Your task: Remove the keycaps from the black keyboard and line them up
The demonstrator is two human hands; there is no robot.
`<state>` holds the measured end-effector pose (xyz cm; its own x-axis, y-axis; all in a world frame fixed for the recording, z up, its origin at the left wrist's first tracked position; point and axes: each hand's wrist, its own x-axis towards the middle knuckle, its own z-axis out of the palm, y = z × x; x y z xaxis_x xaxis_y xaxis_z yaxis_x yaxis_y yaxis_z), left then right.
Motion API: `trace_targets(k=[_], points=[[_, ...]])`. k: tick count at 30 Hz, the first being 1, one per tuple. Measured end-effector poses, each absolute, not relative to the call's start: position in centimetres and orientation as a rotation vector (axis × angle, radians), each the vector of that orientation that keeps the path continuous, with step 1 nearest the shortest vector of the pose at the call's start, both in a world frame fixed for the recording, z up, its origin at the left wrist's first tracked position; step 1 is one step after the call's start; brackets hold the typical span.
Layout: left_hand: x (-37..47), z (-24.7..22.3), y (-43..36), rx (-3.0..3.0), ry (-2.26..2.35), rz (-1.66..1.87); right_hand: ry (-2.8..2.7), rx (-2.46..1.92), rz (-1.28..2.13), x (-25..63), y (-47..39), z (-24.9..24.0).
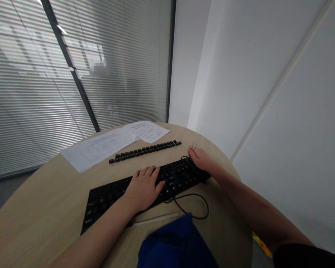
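A black keyboard (108, 191) lies at a slant across the round wooden table. My left hand (145, 188) rests flat on its middle, fingers spread over the keys. At the keyboard's far right end is my right hand (199, 157), its fingers pinched together. Something thin and faint shows at those fingertips, too small to make out. Beyond the keyboard, loose black keycaps (146, 150) are lined up in two close rows on the table. The keyboard's black cable (208, 208) loops on the near side.
Printed papers (100, 147) lie on the far left of the table (39, 201). Blue cloth (175, 245) is at the near edge, with a thin pale strip (156, 219) just beyond it. Blinds behind glass and a white wall stand past the table.
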<state>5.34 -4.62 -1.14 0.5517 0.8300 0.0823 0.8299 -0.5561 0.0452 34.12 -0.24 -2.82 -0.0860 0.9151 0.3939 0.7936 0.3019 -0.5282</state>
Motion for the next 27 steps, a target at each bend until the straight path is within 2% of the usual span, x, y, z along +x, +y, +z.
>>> trace_targets(k=[19,27], points=[[5.2,-1.3,-4.3,2.798,1.472,0.130,-1.870,-1.462,0.174,33.6,0.1,-3.9],[5.2,-0.8,-4.5,2.795,1.472,0.097,-1.563,-1.462,0.243,34.5,0.2,-4.4]])
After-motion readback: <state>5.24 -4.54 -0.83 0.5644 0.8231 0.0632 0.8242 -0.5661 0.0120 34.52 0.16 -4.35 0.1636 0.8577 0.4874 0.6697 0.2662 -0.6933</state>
